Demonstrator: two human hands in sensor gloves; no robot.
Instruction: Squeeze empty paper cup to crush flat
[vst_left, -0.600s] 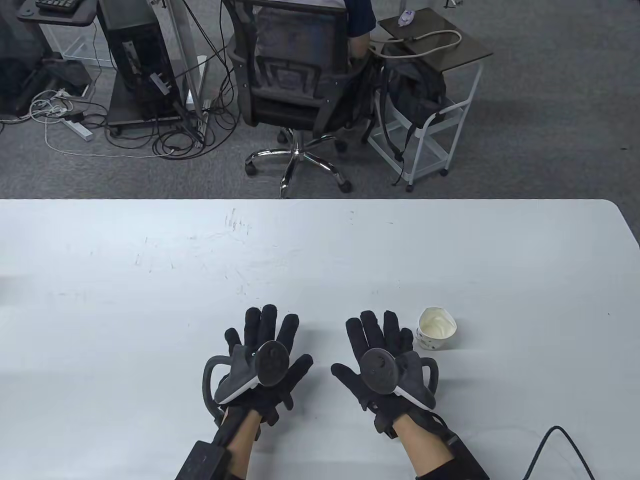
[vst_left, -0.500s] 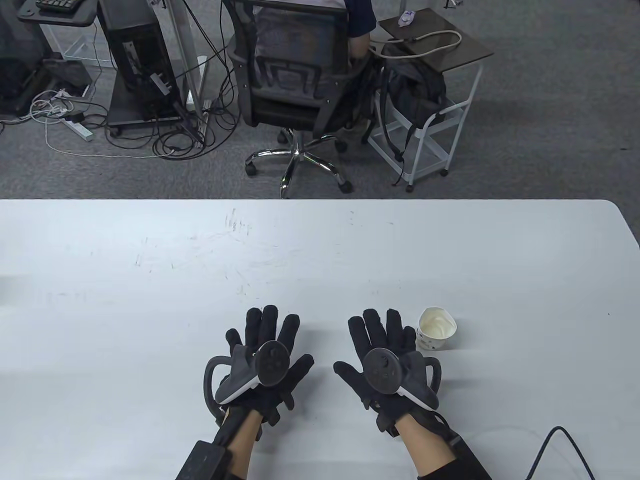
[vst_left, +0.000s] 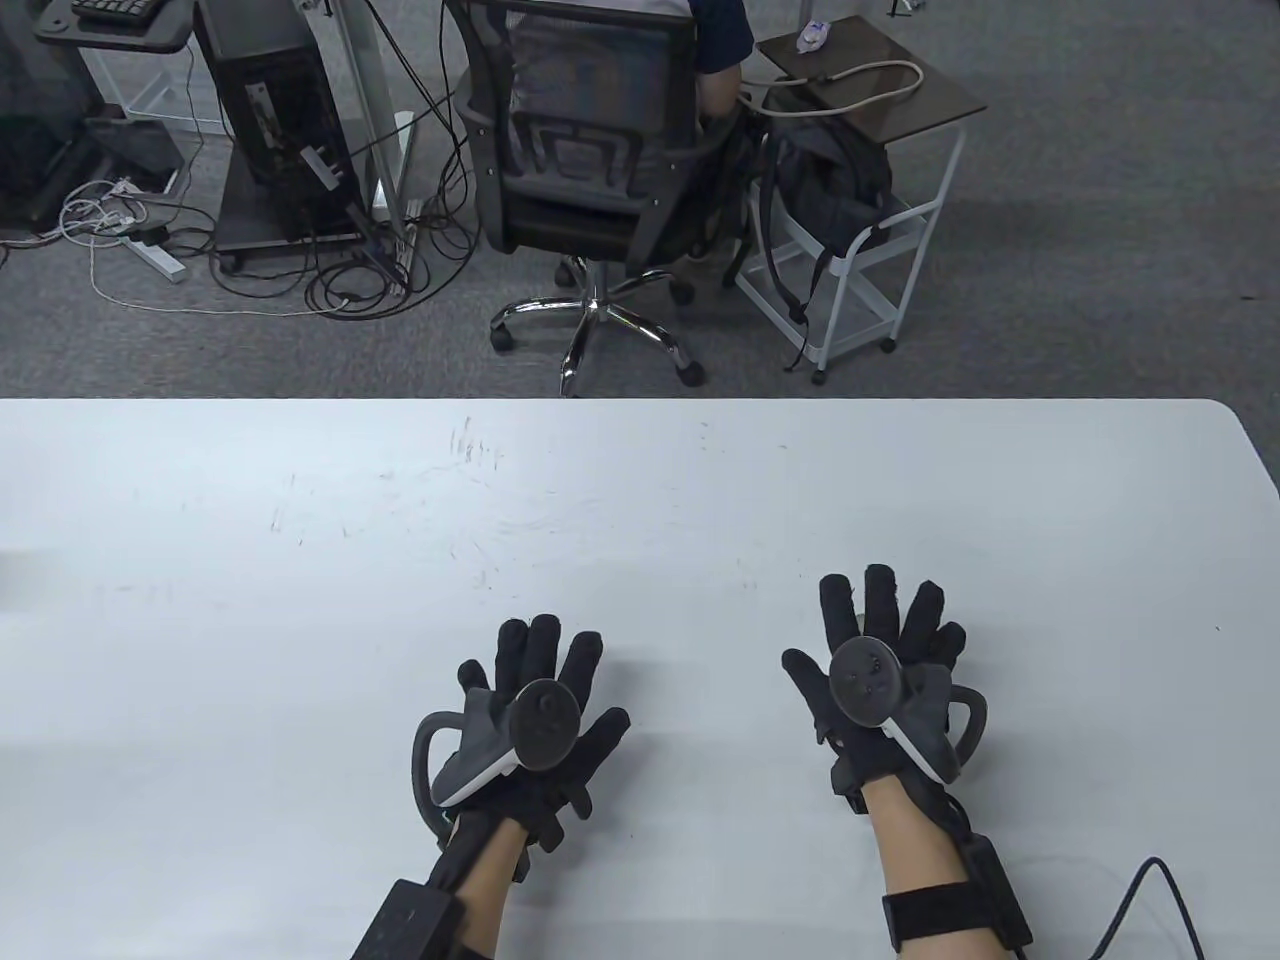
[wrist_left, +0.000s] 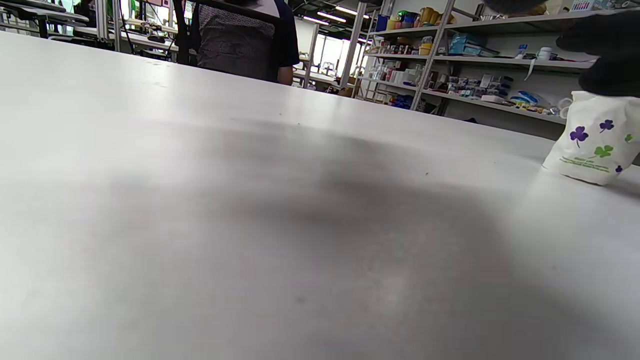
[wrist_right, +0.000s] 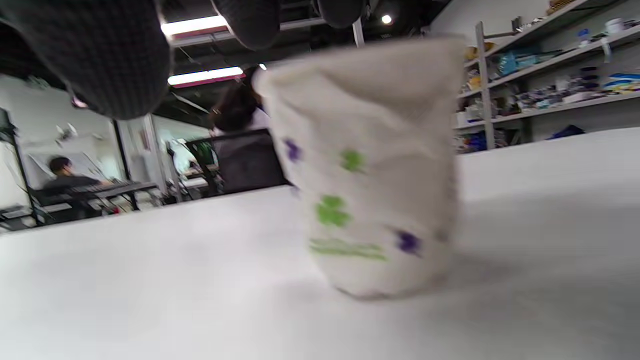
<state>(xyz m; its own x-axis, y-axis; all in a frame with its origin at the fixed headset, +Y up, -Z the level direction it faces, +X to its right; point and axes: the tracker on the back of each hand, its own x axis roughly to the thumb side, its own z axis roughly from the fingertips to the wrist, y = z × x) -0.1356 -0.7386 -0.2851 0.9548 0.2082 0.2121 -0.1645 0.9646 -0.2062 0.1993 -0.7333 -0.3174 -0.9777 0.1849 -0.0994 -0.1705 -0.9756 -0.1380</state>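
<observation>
Since half a second ago the right hand (vst_left: 880, 660) has slid over the paper cup (wrist_right: 370, 170), fingers spread above it without gripping, left hand (vst_left: 530, 710) resting flat and open; the cup stands on the table (vst_left: 300, 600) slightly dented, crushing still ahead.

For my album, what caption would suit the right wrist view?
Gloved fingers hang above a white paper cup with green and purple clovers, standing on the white table.

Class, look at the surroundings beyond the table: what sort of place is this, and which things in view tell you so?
Probably a lab or workshop office: a black mesh swivel chair on grey carpet, a black computer tower trailing cables, and metal shelving stacked with supplies.
</observation>
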